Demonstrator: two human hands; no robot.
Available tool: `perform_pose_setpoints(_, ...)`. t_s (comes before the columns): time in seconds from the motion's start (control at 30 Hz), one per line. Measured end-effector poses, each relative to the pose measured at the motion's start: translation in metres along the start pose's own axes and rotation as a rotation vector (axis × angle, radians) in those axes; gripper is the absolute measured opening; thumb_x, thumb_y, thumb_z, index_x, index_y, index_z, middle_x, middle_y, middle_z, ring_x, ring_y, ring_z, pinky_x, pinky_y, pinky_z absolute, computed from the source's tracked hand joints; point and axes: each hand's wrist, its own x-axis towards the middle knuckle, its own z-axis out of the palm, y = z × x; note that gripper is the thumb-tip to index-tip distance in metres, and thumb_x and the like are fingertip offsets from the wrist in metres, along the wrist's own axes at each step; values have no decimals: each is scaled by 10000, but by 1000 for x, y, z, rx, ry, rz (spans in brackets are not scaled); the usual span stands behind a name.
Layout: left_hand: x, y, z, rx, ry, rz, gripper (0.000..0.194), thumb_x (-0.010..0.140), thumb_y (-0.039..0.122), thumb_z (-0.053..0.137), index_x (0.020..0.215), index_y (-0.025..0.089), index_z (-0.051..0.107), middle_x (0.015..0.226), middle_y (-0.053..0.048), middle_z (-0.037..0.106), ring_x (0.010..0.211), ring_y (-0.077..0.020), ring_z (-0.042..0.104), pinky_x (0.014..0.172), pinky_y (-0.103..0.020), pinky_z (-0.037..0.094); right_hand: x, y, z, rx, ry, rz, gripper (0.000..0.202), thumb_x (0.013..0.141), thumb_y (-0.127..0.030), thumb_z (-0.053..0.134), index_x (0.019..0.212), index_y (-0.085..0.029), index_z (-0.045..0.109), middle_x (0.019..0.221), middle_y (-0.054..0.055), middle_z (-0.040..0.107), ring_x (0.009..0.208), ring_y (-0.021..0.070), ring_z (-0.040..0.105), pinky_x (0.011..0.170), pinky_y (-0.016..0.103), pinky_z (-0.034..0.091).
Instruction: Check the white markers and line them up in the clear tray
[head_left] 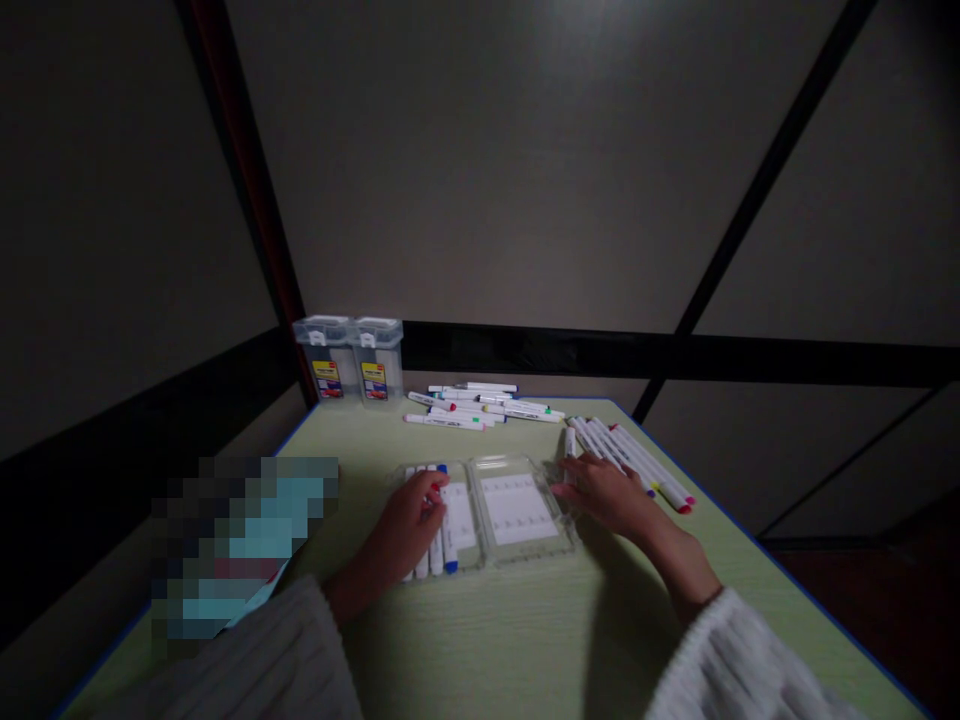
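White-knit at the sleeves [750, 660], reaching forward from both sides over a pale green table [480, 650]. Having an open clear case [529, 552] lying flat just ahead, between the hands. Curling the left hand [409, 520] over a row of markers in the left half of the case, just beside a blue-capped marker [449, 535]. Bringing thumb and finger close together at a red cap [435, 487], but not showing clearly whether pinching it. Leaving a printed white card [517, 510] showing in the right half, with no marker over it.

Parting the fingers of the right hand [611, 490] around the near end of a lone white marker [570, 442], again without showing whether gripping. Finding that marker just beyond the case's far right corner, pointing its long axis away from the body, roughly alongside the row on the left; reaching it far more nearly with the right hand than with the left.

Fanning out a slanted group of markers [637, 455] farther right. Lying mostly crosswise in a loose pile [487, 410] beyond the case. Standing two lidded tubs [379, 360] at the far left, before a grey wall [480, 200].
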Motion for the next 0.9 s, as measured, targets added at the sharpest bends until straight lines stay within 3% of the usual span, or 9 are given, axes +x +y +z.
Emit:
perform_pose_setpoints(0.17,0,0,0,2,7,4,245,696,107,434,915,141,540,802,-41,569,721,-139,545,639,-262,452,0,3,0,32,-43,-4,420,858,-490,306,965,-210,600,1006,124,572,964,273,542,695,375,405)
perform_pose_setpoints(0.3,0,1,0,0,7,2,247,703,108,427,921,151,535,815,-41,573,736,-135,545,654,-260,453,-1,4,0,33,-63,27,436,860,-494,288,930,-208,610,991,130,564,950,282,542,685,390,411)
perform_pose_setpoints(0.53,0,1,0,-18,10,-1,241,699,121,437,916,144,539,833,-47,577,736,-136,547,657,-261,459,-1,5,2,6,-74,94,442,855,-504,287,983,-223,604,1035,149,537,979,323,520,710,506,395)
perform_pose_setpoints(0.9,0,-2,1,-9,20,20,254,698,112,440,928,150,541,812,-38,579,726,-137,543,655,-266,455,-2,5,-2,-15,-44,103,402,855,-482,316,996,-247,610,1016,135,556,952,311,544,712,477,403)
